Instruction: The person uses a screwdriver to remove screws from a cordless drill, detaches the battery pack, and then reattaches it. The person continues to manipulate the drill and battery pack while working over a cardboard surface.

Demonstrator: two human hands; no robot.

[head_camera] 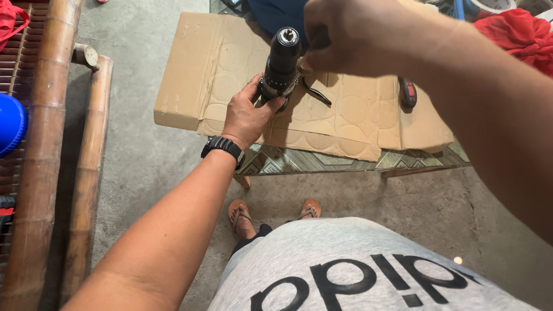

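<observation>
Head view: a black drill chuck (283, 57) is held upright over a flattened cardboard box (230, 75), its open nose pointed toward the camera. The lower collar of the chuck is gripped by the left hand (246, 115), fingers wrapped round it from below and the thumb pressed to its side. The right hand (340, 37) is closed at the upper side of the chuck; whether something small is pinched in its fingers cannot be told, as they are blurred. One thin black key-like tool (317, 92) lies on the cardboard just beside the chuck, and one red-and-black tool (408, 92) lies farther to the right, partly hidden by the right forearm. The cardboard is a single tan sheet with faint round impressions pressed into it, spread across a low table (322, 161) whose patterned green top shows along the near edge. One black wristwatch (223, 147) is worn on the left wrist. Two sandalled feet (242, 216) are seen on the concrete floor below. A bamboo bench (52, 144) stands at the left, with one blue round lid (11, 124) on it. Red cloth (518, 34) lies at the upper right.
</observation>
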